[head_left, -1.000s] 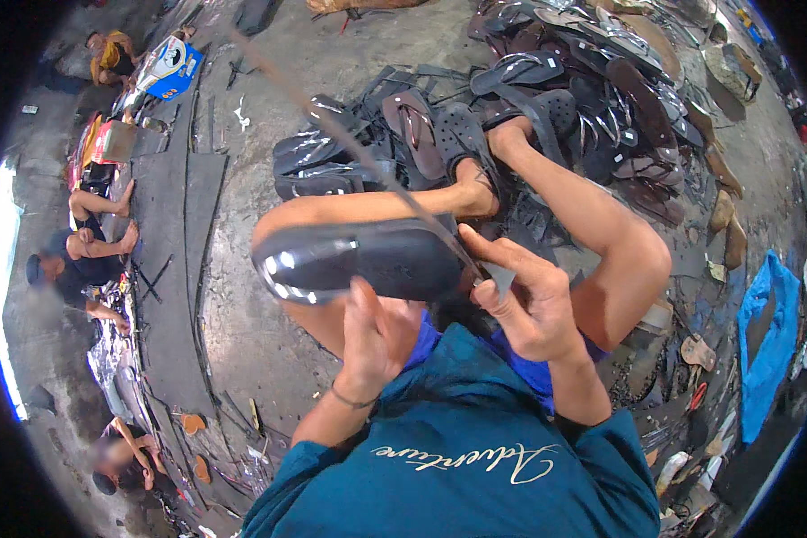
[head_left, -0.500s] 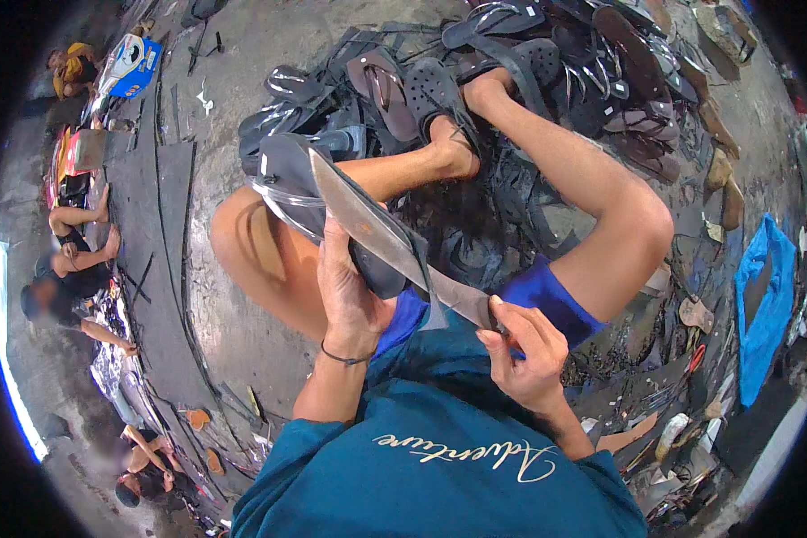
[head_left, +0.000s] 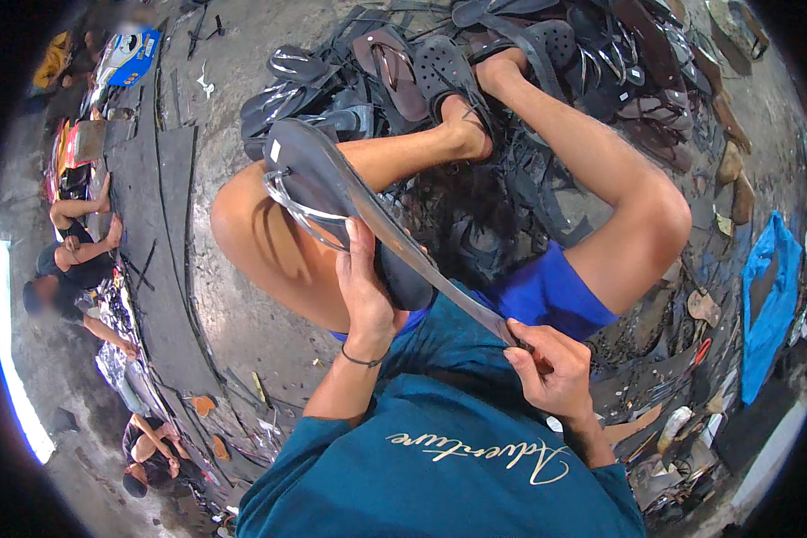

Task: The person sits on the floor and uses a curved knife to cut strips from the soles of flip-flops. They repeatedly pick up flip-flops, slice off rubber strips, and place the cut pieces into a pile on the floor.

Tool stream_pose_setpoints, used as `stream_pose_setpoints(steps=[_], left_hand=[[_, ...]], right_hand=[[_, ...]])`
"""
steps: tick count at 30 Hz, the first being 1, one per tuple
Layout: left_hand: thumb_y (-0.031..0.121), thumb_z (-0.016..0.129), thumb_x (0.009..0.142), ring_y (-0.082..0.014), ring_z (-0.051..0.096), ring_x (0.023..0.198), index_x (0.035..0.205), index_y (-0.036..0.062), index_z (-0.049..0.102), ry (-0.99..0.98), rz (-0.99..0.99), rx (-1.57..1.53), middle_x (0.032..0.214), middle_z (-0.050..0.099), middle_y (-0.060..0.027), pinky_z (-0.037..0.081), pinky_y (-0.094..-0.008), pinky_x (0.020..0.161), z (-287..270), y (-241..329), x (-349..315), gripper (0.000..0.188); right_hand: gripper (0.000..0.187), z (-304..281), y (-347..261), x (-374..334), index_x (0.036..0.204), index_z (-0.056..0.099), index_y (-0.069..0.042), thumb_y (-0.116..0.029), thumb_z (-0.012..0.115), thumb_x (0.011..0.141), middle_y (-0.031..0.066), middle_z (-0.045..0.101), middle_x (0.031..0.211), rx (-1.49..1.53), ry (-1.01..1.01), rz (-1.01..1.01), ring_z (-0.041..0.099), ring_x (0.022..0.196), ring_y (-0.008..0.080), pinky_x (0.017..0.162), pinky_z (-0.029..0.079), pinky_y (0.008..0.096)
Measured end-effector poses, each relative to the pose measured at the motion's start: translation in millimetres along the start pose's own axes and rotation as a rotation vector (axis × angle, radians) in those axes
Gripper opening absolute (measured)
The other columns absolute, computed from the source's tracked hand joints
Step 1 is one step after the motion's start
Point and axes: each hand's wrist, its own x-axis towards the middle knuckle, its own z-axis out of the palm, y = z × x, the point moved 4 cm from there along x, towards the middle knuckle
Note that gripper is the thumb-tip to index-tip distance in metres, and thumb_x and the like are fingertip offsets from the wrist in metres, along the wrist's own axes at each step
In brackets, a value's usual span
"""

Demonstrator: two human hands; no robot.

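My left hand point(head_left: 368, 291) is closed round a black flip-flop point(head_left: 305, 166) with silvery straps, held up tilted over my lap, toe end away from me. In my right hand point(head_left: 551, 363) is the near end of a long knife point(head_left: 471, 308), pinched between thumb and fingers. The knife's grey blade runs along the right edge of the flip-flop's sole and is seen nearly edge-on. Whether the blade bites into the rubber I cannot tell. My fingers cover the end of the knife that I hold.
Around my feet lies a pile of dark flip-flops point(head_left: 390, 72) and rubber strips. Flat black sheets point(head_left: 172, 242) cover the floor at left, with several people beyond them. At right are a blue cloth point(head_left: 771, 305), red-handled scissors point(head_left: 701, 351) and scattered scraps.
The knife has turned from showing its broad face across the sole to lying nearly edge-on along its side. My right hand has moved right and slightly nearer. The left keeps its hold.
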Motion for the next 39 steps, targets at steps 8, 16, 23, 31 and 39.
stream_pose_setpoints(steps=[8, 16, 23, 31, 39], left_hand=[[0.036, 0.045, 0.101, -0.0195, 0.062, 0.075, 0.107, 0.0015, 0.051, 0.016, 0.032, 0.072, 0.088, 0.061, -0.0115, 0.053, -0.032, 0.067, -49, -28, 9, 0.036], [0.027, 0.047, 0.102, -0.0102, 0.059, 0.09, 0.115, 0.0004, 0.054, 0.015, 0.067, 0.074, 0.104, 0.061, -0.0044, 0.05, -0.027, 0.08, -18, -5, -6, 0.03], [0.033, 0.05, 0.101, -0.0094, 0.058, 0.09, 0.115, 0.0004, 0.055, -0.096, -0.023, 0.06, 0.102, 0.062, -0.0036, 0.05, -0.0268, 0.079, -22, -1, -14, 0.035], [0.052, 0.045, 0.097, -0.0143, 0.06, 0.055, 0.099, 0.0001, 0.058, 0.012, -0.085, 0.106, 0.074, 0.062, -0.0082, 0.052, -0.0254, 0.05, -12, 12, -12, 0.054], [0.043, 0.056, 0.095, -0.0211, 0.065, 0.06, 0.098, -0.0023, 0.056, -0.09, -0.128, 0.011, 0.076, 0.064, -0.013, 0.056, -0.033, 0.055, -23, -8, -30, 0.045]], right_hand=[[0.029, 22, -13, 40, 0.106, 0.069, 0.001, -0.009, 0.076, 0.079, 0.0149, 0.069, 0.084, 0.036, -0.003, -0.08, 0.066, 0.062, 0.0204, 0.055, 0.052, 0.0297], [0.03, 43, -29, 84, 0.106, 0.069, -0.001, -0.01, 0.076, 0.079, 0.013, 0.069, 0.085, 0.024, 0.046, -0.225, 0.065, 0.063, 0.0201, 0.055, 0.051, 0.0293], [0.03, 30, -18, 61, 0.108, 0.069, 0.0, -0.006, 0.075, 0.079, 0.0137, 0.069, 0.087, -0.034, 0.022, -0.193, 0.066, 0.067, 0.0219, 0.057, 0.053, 0.0291], [0.039, 62, -24, 109, 0.111, 0.068, -0.003, -0.006, 0.076, 0.073, 0.0118, 0.068, 0.09, -0.092, 0.166, -0.393, 0.065, 0.071, 0.0249, 0.062, 0.052, 0.0325], [0.03, 79, -31, 180, 0.109, 0.065, -0.004, -0.025, 0.067, 0.088, 0.0147, 0.067, 0.084, -0.17, 0.2, -0.334, 0.066, 0.072, 0.0332, 0.063, 0.052, 0.0414]])
